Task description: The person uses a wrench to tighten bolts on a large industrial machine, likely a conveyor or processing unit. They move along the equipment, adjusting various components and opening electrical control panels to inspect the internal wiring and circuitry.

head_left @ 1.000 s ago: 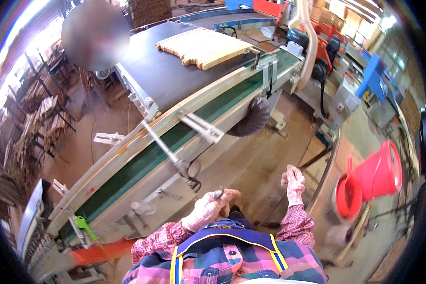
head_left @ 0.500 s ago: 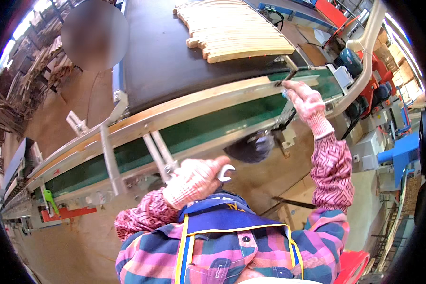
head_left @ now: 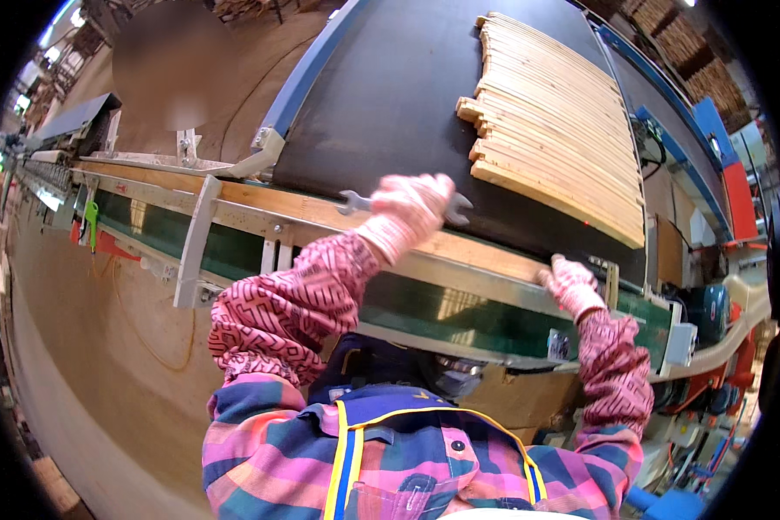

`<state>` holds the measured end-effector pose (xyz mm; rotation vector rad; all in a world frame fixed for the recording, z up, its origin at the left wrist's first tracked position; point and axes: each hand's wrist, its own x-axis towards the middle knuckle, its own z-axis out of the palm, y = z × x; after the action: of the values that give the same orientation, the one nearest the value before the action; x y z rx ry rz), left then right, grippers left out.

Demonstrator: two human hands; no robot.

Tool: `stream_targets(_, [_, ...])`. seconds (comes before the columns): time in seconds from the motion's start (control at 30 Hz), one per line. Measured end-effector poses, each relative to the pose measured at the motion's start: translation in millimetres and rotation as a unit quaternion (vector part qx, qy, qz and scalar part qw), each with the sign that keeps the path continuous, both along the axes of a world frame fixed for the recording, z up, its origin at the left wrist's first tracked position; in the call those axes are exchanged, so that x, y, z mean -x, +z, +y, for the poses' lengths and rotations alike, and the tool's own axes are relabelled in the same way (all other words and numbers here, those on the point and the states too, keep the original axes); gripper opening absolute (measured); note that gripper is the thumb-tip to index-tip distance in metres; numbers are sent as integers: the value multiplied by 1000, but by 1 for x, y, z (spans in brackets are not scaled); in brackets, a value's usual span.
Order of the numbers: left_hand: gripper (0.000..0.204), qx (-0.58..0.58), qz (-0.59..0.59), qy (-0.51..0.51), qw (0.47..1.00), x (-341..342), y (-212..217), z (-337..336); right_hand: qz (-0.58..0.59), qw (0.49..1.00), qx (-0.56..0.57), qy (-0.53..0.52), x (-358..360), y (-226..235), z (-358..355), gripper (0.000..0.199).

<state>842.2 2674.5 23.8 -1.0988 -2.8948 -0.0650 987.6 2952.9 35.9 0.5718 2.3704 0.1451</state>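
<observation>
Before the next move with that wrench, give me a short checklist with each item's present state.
1. Wrench firmly gripped in the left hand: ok, both open ends stick out of the gloved fist.
2. Right hand braced on the conveyor frame: ok, it rests at the frame's edge.
3. Both hands gloved: ok.
4. Wooden slats clear of the hands: ok, they lie farther up the black belt.
5. Belt stopped: cannot tell.
6. Fastener to work on located: cannot tell.

Left grip [head_left: 411, 208] raised, fisted shut; right grip [head_left: 570, 282] extended, palm down.
</observation>
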Motion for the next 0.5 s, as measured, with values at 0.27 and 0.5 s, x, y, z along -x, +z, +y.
stream_targets(0.27, [65,60,-18,112,992,95,-1,-16,-14,998,3,-57,10,6,-11,64])
stream_targets(0.5, [21,-28,-198,-357,912,19,29,72,209,976,58,-34,-3,-30,17,54])
